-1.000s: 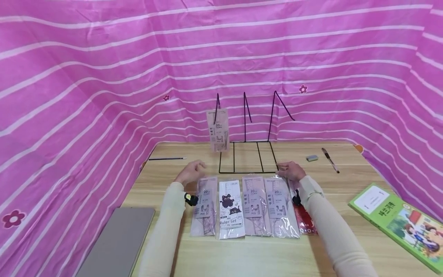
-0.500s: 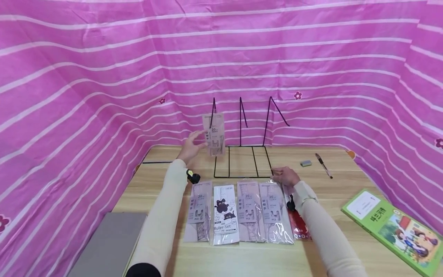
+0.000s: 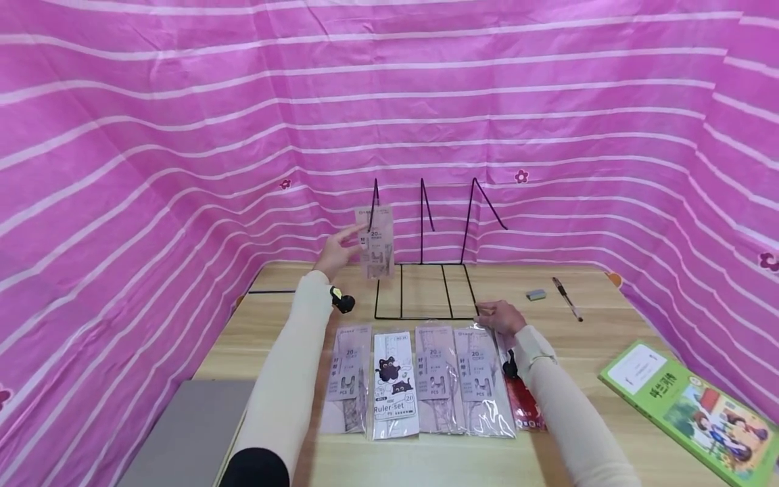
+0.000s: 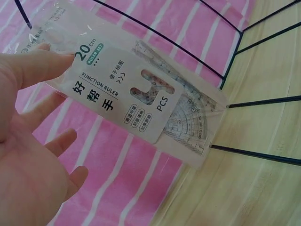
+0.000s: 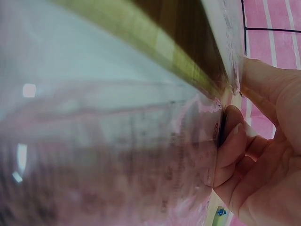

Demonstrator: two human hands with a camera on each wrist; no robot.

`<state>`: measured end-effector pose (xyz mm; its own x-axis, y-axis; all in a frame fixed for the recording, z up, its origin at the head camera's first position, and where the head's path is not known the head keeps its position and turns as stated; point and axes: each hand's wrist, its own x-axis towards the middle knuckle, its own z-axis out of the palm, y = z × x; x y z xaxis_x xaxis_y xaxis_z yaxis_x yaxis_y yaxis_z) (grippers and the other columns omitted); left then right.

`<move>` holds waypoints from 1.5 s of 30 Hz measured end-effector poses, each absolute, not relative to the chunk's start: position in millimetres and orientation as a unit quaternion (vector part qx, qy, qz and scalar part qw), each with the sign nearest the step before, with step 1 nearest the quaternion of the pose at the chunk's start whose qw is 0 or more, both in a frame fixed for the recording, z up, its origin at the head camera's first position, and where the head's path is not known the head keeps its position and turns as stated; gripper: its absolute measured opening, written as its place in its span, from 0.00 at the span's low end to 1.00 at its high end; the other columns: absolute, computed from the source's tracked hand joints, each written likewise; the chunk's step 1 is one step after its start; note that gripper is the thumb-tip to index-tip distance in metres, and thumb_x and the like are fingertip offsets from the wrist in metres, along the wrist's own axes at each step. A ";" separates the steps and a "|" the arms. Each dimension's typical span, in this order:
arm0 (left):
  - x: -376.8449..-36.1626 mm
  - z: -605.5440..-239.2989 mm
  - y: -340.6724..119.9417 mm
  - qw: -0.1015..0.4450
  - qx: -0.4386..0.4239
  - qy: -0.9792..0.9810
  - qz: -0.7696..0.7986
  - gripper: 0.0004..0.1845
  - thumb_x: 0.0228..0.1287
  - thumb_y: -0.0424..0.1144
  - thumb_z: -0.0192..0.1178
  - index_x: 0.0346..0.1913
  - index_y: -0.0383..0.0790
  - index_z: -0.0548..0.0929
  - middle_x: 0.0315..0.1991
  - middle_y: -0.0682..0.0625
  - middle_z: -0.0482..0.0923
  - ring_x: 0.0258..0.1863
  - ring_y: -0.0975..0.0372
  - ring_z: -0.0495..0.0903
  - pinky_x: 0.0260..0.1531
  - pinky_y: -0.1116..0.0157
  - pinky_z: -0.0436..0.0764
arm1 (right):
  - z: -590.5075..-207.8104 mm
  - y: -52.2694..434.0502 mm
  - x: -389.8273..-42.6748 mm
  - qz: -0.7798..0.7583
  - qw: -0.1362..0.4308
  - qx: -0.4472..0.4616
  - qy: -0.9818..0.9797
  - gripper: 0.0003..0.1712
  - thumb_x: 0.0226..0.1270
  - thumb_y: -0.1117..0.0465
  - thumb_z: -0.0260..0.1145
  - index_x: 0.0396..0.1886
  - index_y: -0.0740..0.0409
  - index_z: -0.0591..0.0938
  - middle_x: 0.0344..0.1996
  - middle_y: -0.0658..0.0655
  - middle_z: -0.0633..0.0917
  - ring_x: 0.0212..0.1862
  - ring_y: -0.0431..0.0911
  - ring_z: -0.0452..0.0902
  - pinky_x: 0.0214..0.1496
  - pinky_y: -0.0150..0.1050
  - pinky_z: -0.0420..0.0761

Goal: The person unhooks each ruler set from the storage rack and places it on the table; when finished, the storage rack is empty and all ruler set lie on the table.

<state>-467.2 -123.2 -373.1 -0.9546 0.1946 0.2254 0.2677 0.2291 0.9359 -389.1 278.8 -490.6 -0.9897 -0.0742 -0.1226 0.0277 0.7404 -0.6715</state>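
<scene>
Hanging from the leftmost prong of the black wire rack (image 3: 426, 284), the clear plastic ruler-set packet (image 3: 376, 241) is touched by the left hand (image 3: 338, 250), fingers straight. The right hand (image 3: 500, 316) pinches the top edge of another ruler packet (image 3: 479, 379) lying flat on the wooden worktop (image 3: 608, 325).
</scene>
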 end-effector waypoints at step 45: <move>-430.4 -398.7 -134.5 0.139 -0.182 -0.731 -0.642 0.21 0.59 0.32 0.73 0.56 0.37 0.85 0.34 0.53 0.83 0.34 0.64 0.79 0.39 0.71 0.81 | -492.0 281.2 -388.9 -0.345 0.059 -0.039 0.936 0.33 0.68 0.55 0.69 0.70 0.60 0.73 0.65 0.76 0.73 0.61 0.68 0.75 0.63 0.61 0.74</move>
<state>-430.4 -134.5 -398.7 -0.8948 0.0874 0.4378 0.4454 0.1081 0.8888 -388.9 281.2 -492.0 -0.9901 -0.1127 -0.0835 -0.0316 0.7594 -0.6499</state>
